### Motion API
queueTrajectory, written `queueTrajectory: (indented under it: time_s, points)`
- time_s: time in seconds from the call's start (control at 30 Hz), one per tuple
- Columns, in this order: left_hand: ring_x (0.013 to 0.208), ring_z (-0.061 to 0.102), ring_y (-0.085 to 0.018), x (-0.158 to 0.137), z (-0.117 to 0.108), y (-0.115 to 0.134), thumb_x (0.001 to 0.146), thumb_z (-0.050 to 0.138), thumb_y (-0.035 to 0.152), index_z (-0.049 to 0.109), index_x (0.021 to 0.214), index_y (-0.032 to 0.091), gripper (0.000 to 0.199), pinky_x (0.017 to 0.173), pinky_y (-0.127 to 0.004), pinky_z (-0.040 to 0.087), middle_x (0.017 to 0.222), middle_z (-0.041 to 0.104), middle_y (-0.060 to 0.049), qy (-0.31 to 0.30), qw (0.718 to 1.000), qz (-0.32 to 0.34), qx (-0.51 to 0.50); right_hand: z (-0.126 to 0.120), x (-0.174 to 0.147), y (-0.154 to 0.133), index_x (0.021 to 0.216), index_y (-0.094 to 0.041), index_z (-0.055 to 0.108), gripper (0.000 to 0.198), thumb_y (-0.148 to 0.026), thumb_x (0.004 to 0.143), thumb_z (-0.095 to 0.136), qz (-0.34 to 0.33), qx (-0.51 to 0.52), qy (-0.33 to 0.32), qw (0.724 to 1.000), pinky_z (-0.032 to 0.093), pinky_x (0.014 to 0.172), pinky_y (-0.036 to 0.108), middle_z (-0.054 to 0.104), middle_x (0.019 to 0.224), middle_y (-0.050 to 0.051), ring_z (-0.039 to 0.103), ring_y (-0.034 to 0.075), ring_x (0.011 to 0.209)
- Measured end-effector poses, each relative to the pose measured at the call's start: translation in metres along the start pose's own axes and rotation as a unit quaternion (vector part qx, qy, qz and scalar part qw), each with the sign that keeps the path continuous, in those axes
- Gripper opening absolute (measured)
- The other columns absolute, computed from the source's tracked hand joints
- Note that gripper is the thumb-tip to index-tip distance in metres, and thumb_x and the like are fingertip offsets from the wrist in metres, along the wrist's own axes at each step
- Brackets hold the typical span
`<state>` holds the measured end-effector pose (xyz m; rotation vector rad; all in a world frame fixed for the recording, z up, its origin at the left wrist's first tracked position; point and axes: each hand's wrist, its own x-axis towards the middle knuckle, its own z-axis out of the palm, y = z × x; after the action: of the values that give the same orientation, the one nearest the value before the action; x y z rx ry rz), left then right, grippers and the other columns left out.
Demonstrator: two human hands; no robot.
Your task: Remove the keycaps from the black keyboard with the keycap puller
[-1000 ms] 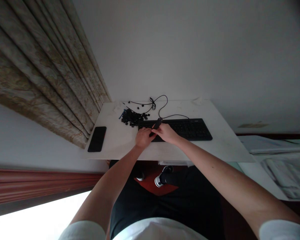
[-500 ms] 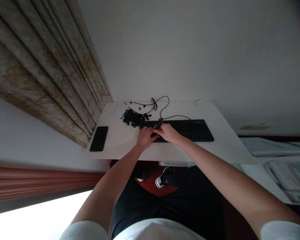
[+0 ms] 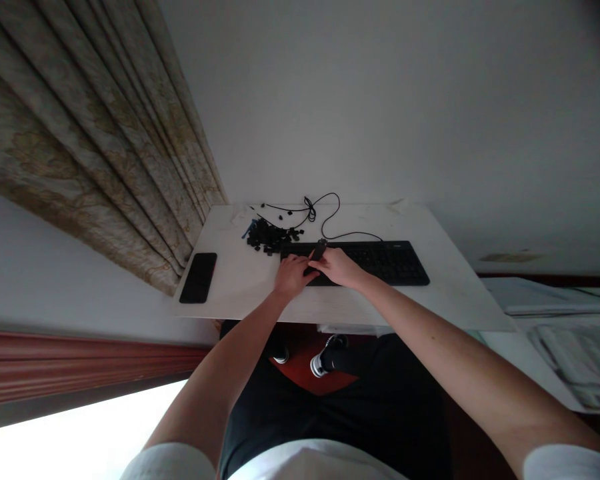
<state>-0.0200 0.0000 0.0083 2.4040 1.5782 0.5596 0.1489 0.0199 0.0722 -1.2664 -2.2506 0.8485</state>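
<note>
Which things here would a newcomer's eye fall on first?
Probably the heap of small black pieces on the white rectangular tabletop, off the far left corner of the long black plastic keyboard. Next, perhaps, the slim black object in the bare right hand's grip, slanting over the keyboard's left half. A flat black phone lies near the left edge.

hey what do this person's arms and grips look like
Both arms are bare below short white sleeves. The left grip and right grip are ungloved, with no watch or bracelet showing. A small dark spot marks the right forearm.
</note>
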Motion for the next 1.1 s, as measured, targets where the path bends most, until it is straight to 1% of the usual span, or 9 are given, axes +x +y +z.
queueTrajectory:
  time_s: [0.13,0.33,0.53,0.77,0.87,0.93,1.0,1.03,1.1]
  points:
    - [0.108,0.055,-0.026,-0.001,0.002,-0.001,0.092,0.064,0.047,0.07,0.114,0.023,0.033,0.089,-0.039,0.045,0.114,0.071,-0.006,0.009,1.0,0.001,-0.006,0.0,0.0,0.002,0.096,-0.017,0.073,0.013,-0.026,0.09,0.065,-0.005,0.013,-0.005,1.0,0.052,0.071,0.028,0.076,0.086,0.008,0.072,0.02,0.078]
    - [0.109,0.055,-0.027,-0.002,0.004,-0.002,0.091,0.064,0.047,0.069,0.116,0.023,0.035,0.09,-0.039,0.045,0.113,0.071,-0.006,0.018,1.0,0.004,-0.01,0.0,0.0,0.003,0.094,-0.017,0.072,0.012,-0.025,0.089,0.065,-0.007,0.035,0.0,0.999,0.052,0.071,0.028,0.075,0.084,0.007,0.071,0.02,0.078]
    - [0.111,0.055,-0.027,-0.003,0.004,-0.002,0.092,0.063,0.047,0.069,0.116,0.022,0.035,0.092,-0.04,0.045,0.114,0.071,-0.006,0.02,1.0,0.011,-0.006,0.0,0.001,0.001,0.094,-0.017,0.071,0.011,-0.023,0.089,0.064,-0.002,0.022,0.006,1.0,0.05,0.069,0.027,0.075,0.084,0.006,0.07,0.019,0.075]
    - [0.112,0.055,-0.027,-0.003,0.003,-0.002,0.092,0.063,0.046,0.069,0.117,0.022,0.035,0.093,-0.04,0.045,0.114,0.071,-0.006,0.019,1.0,0.008,-0.01,0.003,-0.002,0.002,0.094,-0.017,0.071,0.01,-0.023,0.09,0.064,-0.011,0.023,0.003,1.0,0.051,0.073,0.028,0.075,0.085,0.007,0.071,0.02,0.079]
    - [0.112,0.055,-0.027,-0.003,0.003,-0.002,0.092,0.064,0.046,0.069,0.118,0.022,0.036,0.094,-0.04,0.045,0.113,0.071,-0.006,0.017,1.0,0.008,-0.014,0.003,-0.004,0.0,0.093,-0.017,0.071,0.01,-0.024,0.089,0.064,-0.011,0.027,-0.004,1.0,0.052,0.072,0.03,0.074,0.084,0.007,0.071,0.02,0.077]
    - [0.111,0.055,-0.027,-0.003,0.002,-0.001,0.092,0.064,0.046,0.07,0.115,0.023,0.033,0.094,-0.04,0.045,0.113,0.071,-0.006,0.021,1.0,0.004,-0.017,-0.007,0.001,-0.008,0.095,-0.017,0.07,0.013,-0.025,0.091,0.061,-0.009,0.054,0.01,0.998,0.053,0.071,0.03,0.074,0.083,0.006,0.07,0.02,0.075]
    - [0.111,0.056,-0.026,-0.003,0.002,0.0,0.092,0.064,0.045,0.072,0.11,0.024,0.029,0.094,-0.04,0.045,0.113,0.071,-0.005,0.023,1.0,0.002,-0.02,-0.028,0.014,-0.021,0.099,-0.017,0.069,0.017,-0.028,0.095,0.057,-0.011,0.085,0.046,0.995,0.054,0.071,0.03,0.073,0.082,0.006,0.07,0.019,0.075]
    - [0.111,0.056,-0.025,-0.003,0.001,0.001,0.092,0.064,0.045,0.073,0.109,0.024,0.028,0.094,-0.04,0.045,0.113,0.071,-0.005,0.023,0.999,0.002,-0.024,-0.041,0.022,-0.029,0.101,-0.017,0.069,0.019,-0.031,0.094,0.059,-0.023,0.077,0.055,0.995,0.054,0.072,0.03,0.073,0.083,0.006,0.07,0.02,0.077]
    - [0.11,0.057,-0.024,-0.003,0.0,0.001,0.093,0.064,0.044,0.074,0.107,0.025,0.026,0.094,-0.04,0.046,0.114,0.071,-0.004,0.026,0.999,0.003,-0.033,-0.064,0.039,-0.043,0.094,-0.016,0.071,0.017,-0.031,0.088,0.069,-0.043,0.014,0.037,0.998,0.052,0.074,0.029,0.071,0.077,0.005,0.07,0.021,0.076]
